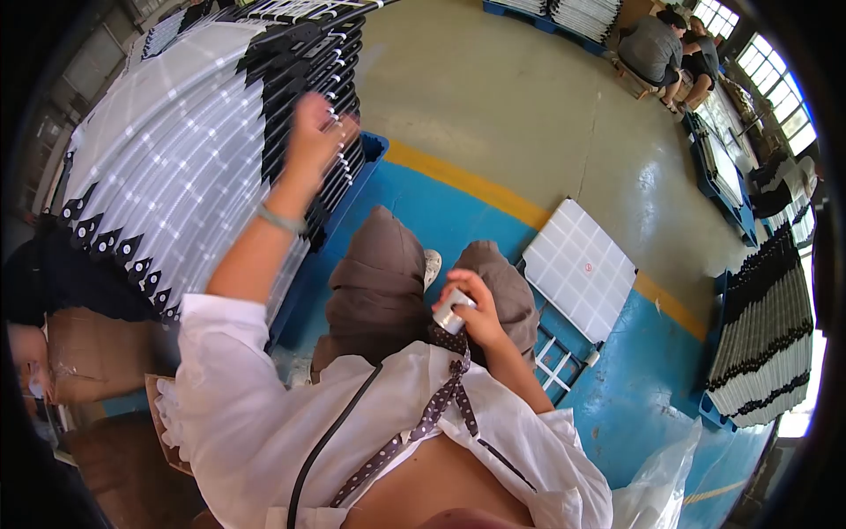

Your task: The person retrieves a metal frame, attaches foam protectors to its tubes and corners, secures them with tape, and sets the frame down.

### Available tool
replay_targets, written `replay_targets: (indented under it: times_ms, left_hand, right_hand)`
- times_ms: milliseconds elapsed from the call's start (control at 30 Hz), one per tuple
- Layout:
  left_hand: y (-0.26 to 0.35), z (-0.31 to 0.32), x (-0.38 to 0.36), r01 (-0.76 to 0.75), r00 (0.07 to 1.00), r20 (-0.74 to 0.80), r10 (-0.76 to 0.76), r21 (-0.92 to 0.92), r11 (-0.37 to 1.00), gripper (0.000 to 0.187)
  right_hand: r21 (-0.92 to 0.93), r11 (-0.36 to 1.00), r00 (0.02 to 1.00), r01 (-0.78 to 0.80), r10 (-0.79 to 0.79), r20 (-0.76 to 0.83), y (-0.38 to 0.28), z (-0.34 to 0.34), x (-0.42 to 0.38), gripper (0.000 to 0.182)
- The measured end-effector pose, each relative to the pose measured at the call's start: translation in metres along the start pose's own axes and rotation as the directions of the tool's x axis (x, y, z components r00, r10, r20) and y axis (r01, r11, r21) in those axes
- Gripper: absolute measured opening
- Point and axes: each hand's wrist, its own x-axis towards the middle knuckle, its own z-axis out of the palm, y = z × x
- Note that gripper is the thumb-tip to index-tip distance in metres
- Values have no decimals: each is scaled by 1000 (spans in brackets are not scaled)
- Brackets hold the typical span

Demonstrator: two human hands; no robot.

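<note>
My left hand point(319, 145) reaches to the black tubes along the edge of a tall stack of white grid-patterned panels point(176, 159). Motion blurs its fingers, which overlap the tubes and their small white fittings; I cannot tell whether they grip anything. Close to my lap, my right hand point(480, 310) is closed around a small silver-white cylinder point(454, 310). The stack has black corner pieces and rests on a blue pallet point(374, 150).
A white panel point(582, 269) and a black frame with white bars point(557, 366) are to the right. Another panel stack point(765, 339) stands beyond. Cardboard boxes point(101, 353) are at left, clear plastic point(661, 476) at lower right. Two people point(652, 53) sit in the background.
</note>
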Motion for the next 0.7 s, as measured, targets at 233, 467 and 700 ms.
replay_targets:
  times_ms: [233, 467, 700]
  left_hand:
    - [40, -119, 147, 42, 911, -335, -241, -504, 863, 60]
    - [17, -136, 186, -193, 943, -319, -93, -754, 628, 34]
    - [44, -134, 135, -142, 951, -283, -123, -756, 639, 26]
  right_hand:
    - [157, 985, 998, -69, 68, 8, 9, -6, -18, 32]
    - [-7, 990, 986, -144, 144, 79, 12, -8, -15, 27]
    - [-1, 988, 983, -156, 156, 96, 4, -9, -12, 28]
